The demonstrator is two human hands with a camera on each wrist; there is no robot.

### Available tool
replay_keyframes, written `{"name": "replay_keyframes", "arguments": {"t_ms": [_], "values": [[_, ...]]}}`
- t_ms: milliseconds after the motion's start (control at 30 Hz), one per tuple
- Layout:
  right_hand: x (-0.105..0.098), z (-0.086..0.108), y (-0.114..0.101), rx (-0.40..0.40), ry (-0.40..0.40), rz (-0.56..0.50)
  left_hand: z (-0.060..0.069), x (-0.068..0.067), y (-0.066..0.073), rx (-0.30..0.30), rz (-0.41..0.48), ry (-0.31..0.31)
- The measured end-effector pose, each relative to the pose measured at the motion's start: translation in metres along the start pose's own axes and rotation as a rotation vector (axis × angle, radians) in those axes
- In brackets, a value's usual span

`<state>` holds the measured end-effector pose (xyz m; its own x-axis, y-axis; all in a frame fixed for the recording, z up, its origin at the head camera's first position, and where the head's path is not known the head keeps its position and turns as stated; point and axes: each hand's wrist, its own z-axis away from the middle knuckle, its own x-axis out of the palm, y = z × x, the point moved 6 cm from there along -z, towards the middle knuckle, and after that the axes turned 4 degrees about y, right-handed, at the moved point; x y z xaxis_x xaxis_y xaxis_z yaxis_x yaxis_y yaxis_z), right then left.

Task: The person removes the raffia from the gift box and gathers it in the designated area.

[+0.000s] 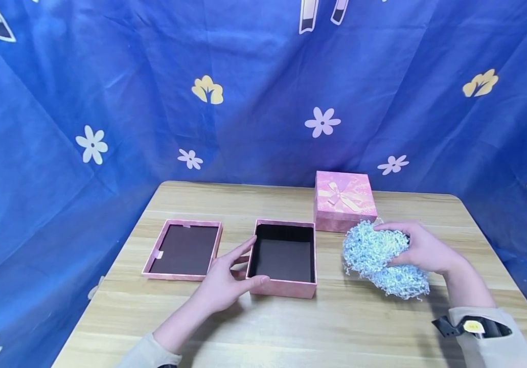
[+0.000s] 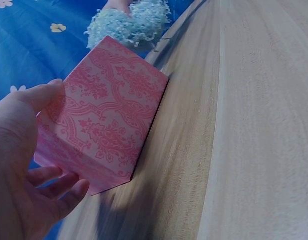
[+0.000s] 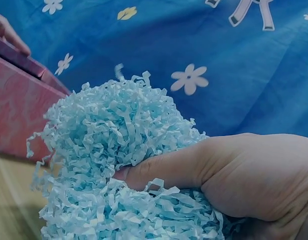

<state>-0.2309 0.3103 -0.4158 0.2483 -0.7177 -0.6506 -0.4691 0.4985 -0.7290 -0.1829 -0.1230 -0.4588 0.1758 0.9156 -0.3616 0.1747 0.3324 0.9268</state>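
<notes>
An open pink box (image 1: 283,289) with a black inside sits mid-table; its patterned outer wall fills much of the left wrist view. My left hand (image 1: 226,281) holds this box at its near left corner, thumb at the near rim and fingers along the left side. Off to the right, my right hand (image 1: 421,249) grips a bunch of light blue shredded paper (image 1: 373,250). In the right wrist view the thumb (image 3: 163,170) presses into the crinkled strands, which hide the other fingers.
Left of the box lies a shallow pink lid (image 1: 180,277), dark inside facing up. A closed pink box (image 1: 343,197) with a ribbon bow stands at the back, just behind the shredded paper. A blue patterned cloth (image 1: 254,128) hangs behind the wooden table (image 1: 286,337).
</notes>
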Motion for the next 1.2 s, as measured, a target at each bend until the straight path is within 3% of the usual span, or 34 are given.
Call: {"name": "replay_keyframes", "arguments": {"t_ms": [533,833,1200], "values": [[0.041,0.019,0.026,0.138,-0.080,0.022,0.000,0.001,0.004,0.002,-0.042,0.000],[0.052,0.022,0.021,0.126,-0.084,0.046,0.001,-0.001,0.003,0.004,-0.040,0.007],[0.035,0.024,-0.004,0.007,-0.109,0.053,0.001,-0.001,0.002,-0.004,-0.050,0.004]]}}
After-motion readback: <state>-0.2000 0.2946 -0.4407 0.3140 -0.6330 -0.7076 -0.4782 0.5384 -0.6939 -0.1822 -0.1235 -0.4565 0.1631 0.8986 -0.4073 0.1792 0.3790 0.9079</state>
